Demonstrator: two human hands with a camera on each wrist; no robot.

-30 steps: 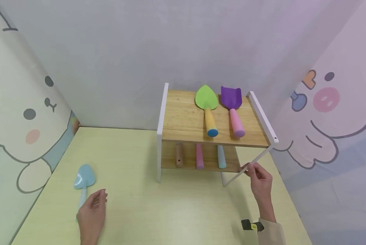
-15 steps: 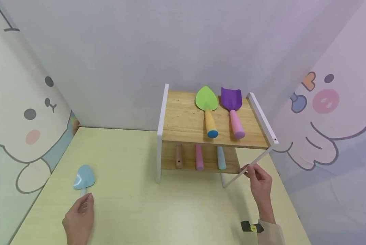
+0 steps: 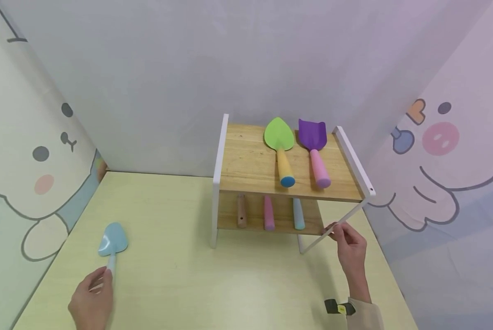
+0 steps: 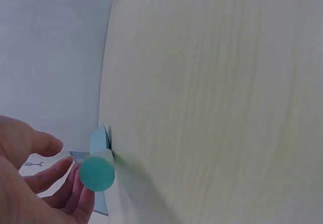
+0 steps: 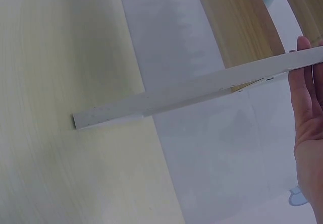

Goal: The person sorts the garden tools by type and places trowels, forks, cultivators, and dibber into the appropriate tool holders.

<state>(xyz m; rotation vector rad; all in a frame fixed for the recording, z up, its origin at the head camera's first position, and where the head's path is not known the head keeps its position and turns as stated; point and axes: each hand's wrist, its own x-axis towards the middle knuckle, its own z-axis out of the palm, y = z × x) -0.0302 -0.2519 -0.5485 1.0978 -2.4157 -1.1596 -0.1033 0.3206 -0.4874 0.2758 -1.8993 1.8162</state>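
Note:
A light-blue toy shovel (image 3: 113, 239) lies on the table at the left. My left hand (image 3: 91, 298) is at its handle, thumb and fingers curved but apart. In the left wrist view the fingertips are right beside the handle's round teal end (image 4: 97, 174), with the thumb off to the left. At the right, my right hand (image 3: 351, 245) grips the slanted white leg of a two-tier wooden rack (image 3: 246, 158) near the lower shelf's corner. The right wrist view shows its fingers (image 5: 302, 100) against the white bar (image 5: 192, 85).
On the top shelf lie a green shovel (image 3: 279, 134) with a yellow handle and a purple shovel (image 3: 312, 135) with a pink handle. Brown (image 3: 241, 211), pink (image 3: 269, 213) and light-blue handles (image 3: 298, 214) show on the lower shelf. Printed curtains (image 3: 271, 59) surround the table (image 3: 168, 275).
My left hand has moved left and slightly down, from over the light-blue shovel's handle to its left side. My right hand stays on the rack's leg.

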